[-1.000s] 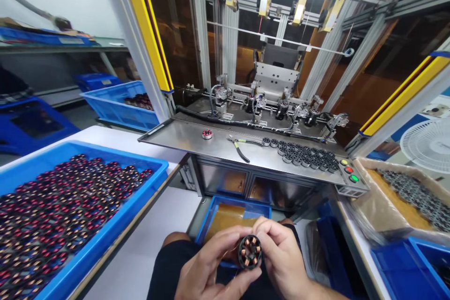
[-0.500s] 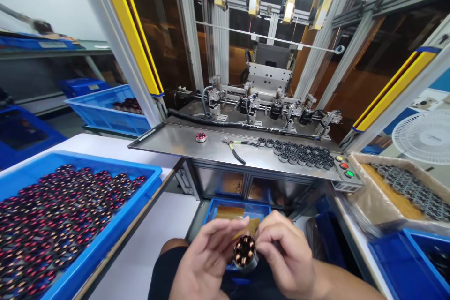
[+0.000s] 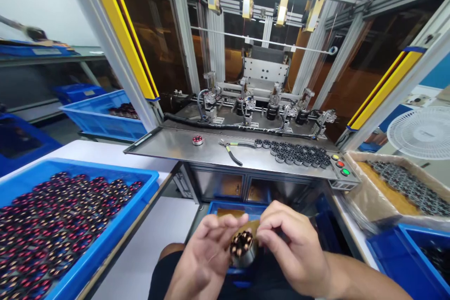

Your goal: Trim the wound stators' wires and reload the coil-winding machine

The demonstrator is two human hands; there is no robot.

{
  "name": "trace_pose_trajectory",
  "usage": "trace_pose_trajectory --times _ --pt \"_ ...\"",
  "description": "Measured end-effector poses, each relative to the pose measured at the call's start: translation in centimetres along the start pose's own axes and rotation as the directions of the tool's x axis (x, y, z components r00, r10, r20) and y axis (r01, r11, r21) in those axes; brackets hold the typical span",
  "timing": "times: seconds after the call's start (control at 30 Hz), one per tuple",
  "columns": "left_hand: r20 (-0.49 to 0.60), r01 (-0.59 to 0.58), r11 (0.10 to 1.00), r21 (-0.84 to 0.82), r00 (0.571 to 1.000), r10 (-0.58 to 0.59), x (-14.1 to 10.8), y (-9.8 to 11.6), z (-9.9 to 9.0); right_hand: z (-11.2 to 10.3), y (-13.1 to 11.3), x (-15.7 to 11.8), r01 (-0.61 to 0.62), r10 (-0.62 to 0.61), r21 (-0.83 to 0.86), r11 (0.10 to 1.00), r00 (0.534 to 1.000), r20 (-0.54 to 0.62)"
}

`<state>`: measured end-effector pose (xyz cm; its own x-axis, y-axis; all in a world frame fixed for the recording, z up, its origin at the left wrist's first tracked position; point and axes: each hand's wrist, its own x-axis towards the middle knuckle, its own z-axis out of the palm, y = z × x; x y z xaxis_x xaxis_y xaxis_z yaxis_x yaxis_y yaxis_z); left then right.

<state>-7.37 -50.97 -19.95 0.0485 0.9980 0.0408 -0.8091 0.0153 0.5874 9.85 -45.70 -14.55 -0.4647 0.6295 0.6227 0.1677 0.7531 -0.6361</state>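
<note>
A round motor stator (image 3: 242,249) with copper windings and a silvery metal side is held low in front of my lap. My left hand (image 3: 209,251) is curled around its left side, fingers raised beside it and palm turned inward. At the stator's upper right edge, the thumb and forefinger of my right hand (image 3: 293,246) are pinched together. Whatever lies between those fingertips is too small to make out. Below and behind the hands, a blue bin (image 3: 214,207) with brownish sheets is partly covered.
On the metal shelf lie a red-wound stator (image 3: 198,140), cutting pliers (image 3: 232,153) and many dark stator cores (image 3: 300,153). A blue tray (image 3: 149,179) of wound stators stands left. On the right are a lined box (image 3: 369,197) of cores and control buttons (image 3: 340,164). Behind stands a winding machine (image 3: 246,108).
The stator has tipped slightly, showing more of its metal side. Both hands keep nearly the same grip, with the right hand a little higher. The camera view has shifted slightly.
</note>
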Motion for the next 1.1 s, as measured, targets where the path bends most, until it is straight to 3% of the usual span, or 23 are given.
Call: trace_pose_trajectory --times 0.07,0.13,0.17,0.2,0.37,0.5,0.53,0.6,0.67,0.73,0.77,0.83,0.97,1.1 --pt "0.074 0.187 0.982 0.012 0.980 -0.187 0.4 0.1 -0.1 -0.2 0.0 0.3 0.047 -0.050 0.053 0.997 0.997 0.055" --pt "0.169 0.392 0.915 0.096 0.899 -0.403 0.6 0.1 -0.2 -0.4 0.0 0.6 0.113 -0.119 0.068 0.991 0.988 0.099" --pt "0.199 0.437 0.888 0.144 0.866 -0.458 0.6 0.0 -0.3 -0.5 0.0 0.8 0.138 -0.144 0.062 0.988 0.983 0.112" --pt "0.210 0.430 0.885 0.180 0.862 -0.462 0.5 -0.1 -0.4 -0.7 0.0 0.9 0.152 -0.157 0.051 0.987 0.981 0.115" --pt "0.052 0.134 0.980 0.146 0.988 -0.143 0.0 -0.1 0.1 -0.6 -0.2 1.0 0.039 -0.036 -0.048 0.998 0.997 0.062" --pt "-0.046 -0.055 0.998 0.011 0.997 0.056 0.3 0.3 0.4 -0.2 -0.2 1.1 -0.030 0.029 0.030 0.999 0.999 0.018" --pt "-0.031 -0.033 0.999 -0.020 0.999 0.032 0.4 0.4 0.3 -0.1 -0.2 1.1 -0.012 0.010 0.059 0.998 0.999 0.038" --pt "0.053 0.153 0.987 -0.042 0.987 -0.151 0.7 0.2 -0.3 -0.1 -0.1 1.2 0.044 -0.053 0.100 0.994 0.994 0.094" --pt "0.139 0.388 0.922 -0.005 0.913 -0.383 0.8 0.0 -0.9 -0.3 0.0 1.4 0.108 -0.124 0.123 0.987 0.984 0.127" --pt "0.188 0.497 0.865 0.066 0.845 -0.500 0.7 -0.2 -1.1 -0.4 0.0 1.5 0.156 -0.172 0.136 0.978 0.978 0.115" --pt "0.197 0.484 0.869 0.098 0.847 -0.494 0.6 -0.2 -1.0 -0.5 0.1 1.6 0.170 -0.184 0.132 0.977 0.977 0.103" --pt "0.179 0.394 0.907 0.149 0.891 -0.417 0.4 -0.1 -0.7 -0.6 0.1 1.6 0.166 -0.174 0.100 0.981 0.981 0.082" --pt "0.064 0.126 0.980 0.157 0.988 -0.137 0.3 0.1 -0.1 -0.3 0.1 1.4 0.051 -0.051 0.030 0.998 0.998 0.020" --pt "-0.004 -0.095 0.974 0.205 0.995 0.098 0.2 -0.2 -0.4 0.3 0.3 1.3 -0.049 0.051 0.084 0.995 0.998 -0.022"
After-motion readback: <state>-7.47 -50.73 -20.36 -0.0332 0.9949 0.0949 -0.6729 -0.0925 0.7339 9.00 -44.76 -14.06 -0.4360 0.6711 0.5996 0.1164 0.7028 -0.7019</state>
